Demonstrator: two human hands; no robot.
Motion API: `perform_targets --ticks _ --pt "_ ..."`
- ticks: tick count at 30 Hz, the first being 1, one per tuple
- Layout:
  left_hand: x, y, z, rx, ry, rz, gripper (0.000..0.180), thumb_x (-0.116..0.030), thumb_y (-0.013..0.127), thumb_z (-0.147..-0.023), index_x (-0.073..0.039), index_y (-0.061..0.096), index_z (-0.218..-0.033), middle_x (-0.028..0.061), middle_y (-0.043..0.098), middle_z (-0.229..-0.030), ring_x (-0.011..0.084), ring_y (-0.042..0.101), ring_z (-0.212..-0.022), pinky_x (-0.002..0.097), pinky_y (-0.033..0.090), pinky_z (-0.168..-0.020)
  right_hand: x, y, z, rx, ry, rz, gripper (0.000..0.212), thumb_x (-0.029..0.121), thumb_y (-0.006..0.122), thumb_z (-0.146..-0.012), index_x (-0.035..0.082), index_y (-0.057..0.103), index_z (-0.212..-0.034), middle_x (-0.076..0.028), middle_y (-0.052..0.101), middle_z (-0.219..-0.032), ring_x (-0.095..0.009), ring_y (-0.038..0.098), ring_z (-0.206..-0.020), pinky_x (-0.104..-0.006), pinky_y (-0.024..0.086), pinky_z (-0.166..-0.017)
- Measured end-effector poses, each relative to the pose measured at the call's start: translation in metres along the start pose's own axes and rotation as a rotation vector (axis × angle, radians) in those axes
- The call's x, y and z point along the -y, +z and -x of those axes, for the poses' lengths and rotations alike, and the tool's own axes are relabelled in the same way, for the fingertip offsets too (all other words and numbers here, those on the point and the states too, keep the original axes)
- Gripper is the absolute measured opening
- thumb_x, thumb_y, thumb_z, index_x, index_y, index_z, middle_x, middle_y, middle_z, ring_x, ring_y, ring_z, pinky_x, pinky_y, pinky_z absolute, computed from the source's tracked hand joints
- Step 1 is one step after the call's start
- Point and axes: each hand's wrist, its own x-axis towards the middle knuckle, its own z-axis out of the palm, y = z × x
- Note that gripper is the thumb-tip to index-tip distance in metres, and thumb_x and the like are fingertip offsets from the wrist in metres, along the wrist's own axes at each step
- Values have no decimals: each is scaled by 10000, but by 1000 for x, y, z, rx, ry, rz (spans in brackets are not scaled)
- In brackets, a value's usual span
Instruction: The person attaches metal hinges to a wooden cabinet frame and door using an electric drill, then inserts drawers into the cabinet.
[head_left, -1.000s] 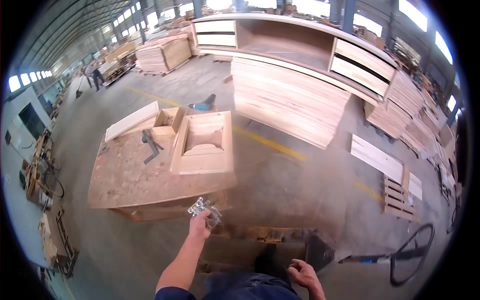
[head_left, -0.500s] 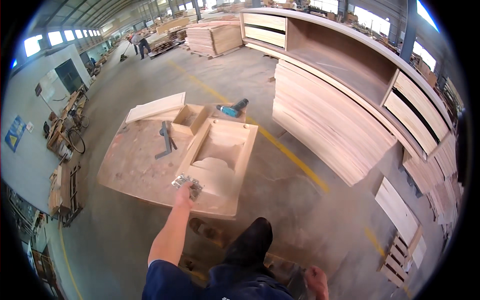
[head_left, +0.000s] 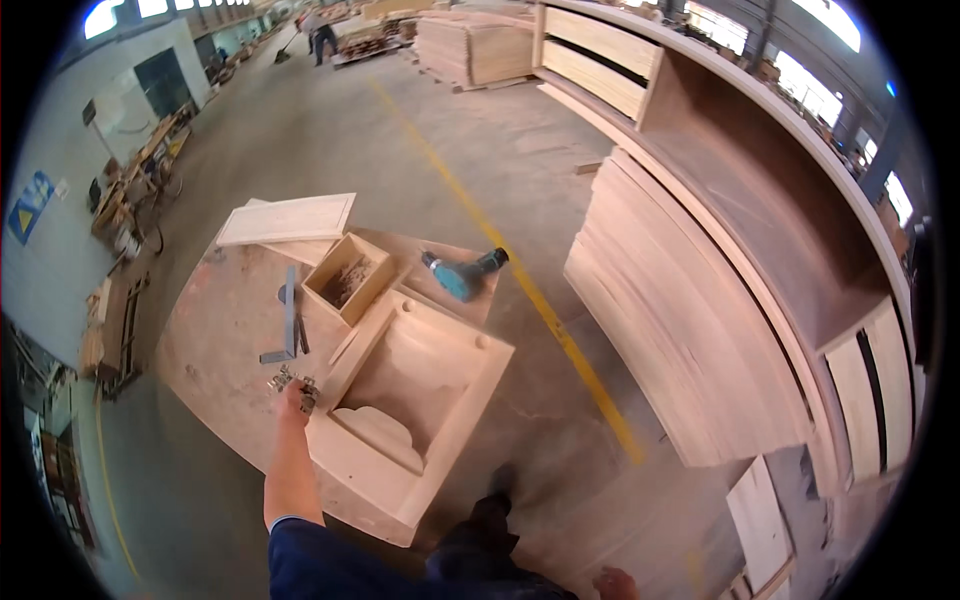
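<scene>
My left hand [head_left: 295, 397] is closed around a cluster of shiny metal cabinet hinges [head_left: 282, 380], held over the worktable [head_left: 220, 330]. Just right of it lies a pale wooden door frame [head_left: 465, 425] with a recessed panel and a curved-edged wooden piece [head_left: 378, 438] at its near end. Beyond the hand are a metal try square [head_left: 290, 318] and an open wooden box [head_left: 352, 285] with small loose bits inside. A teal cordless drill [head_left: 462, 277] rests at the table's far right corner. My right hand [head_left: 615, 583] hangs low at the bottom edge, its fingers blurred and partly cut off.
A pale flat panel [head_left: 287, 220] lies at the table's far left. To the right stands a large wooden cabinet [head_left: 760, 190] on a tall stack of boards [head_left: 680, 330]. A yellow line [head_left: 570, 345] crosses the floor between. Other people are far off.
My left hand, with the hinges, has moved left off the door frame toward the try square. The view has shifted closer to the table, and my right hand sits lower in it.
</scene>
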Motion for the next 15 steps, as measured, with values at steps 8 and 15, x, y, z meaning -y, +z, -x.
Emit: perform_targets --ticks 8,15 --pt "-34 -1 -18 -269 168 -418 461 -278 772 -761 61 731 -1070 141 722 -988 257 693 -854 407 547 -751 86 -141 -132 28 -221 146 362 195 486 -1038 23 632 -1322 -211 611 -1396 -363 548 -1316 -496 422 -1117" --pt "-47 36 36 -366 250 -568 332 -206 764 -753 42 727 -972 112 713 -887 199 656 -765 396 525 -660 163 -183 -276 195 -556 299 324 229 571 -983 15 662 -1209 -177 637 -1153 -292 582 -1084 -433 454 -972"
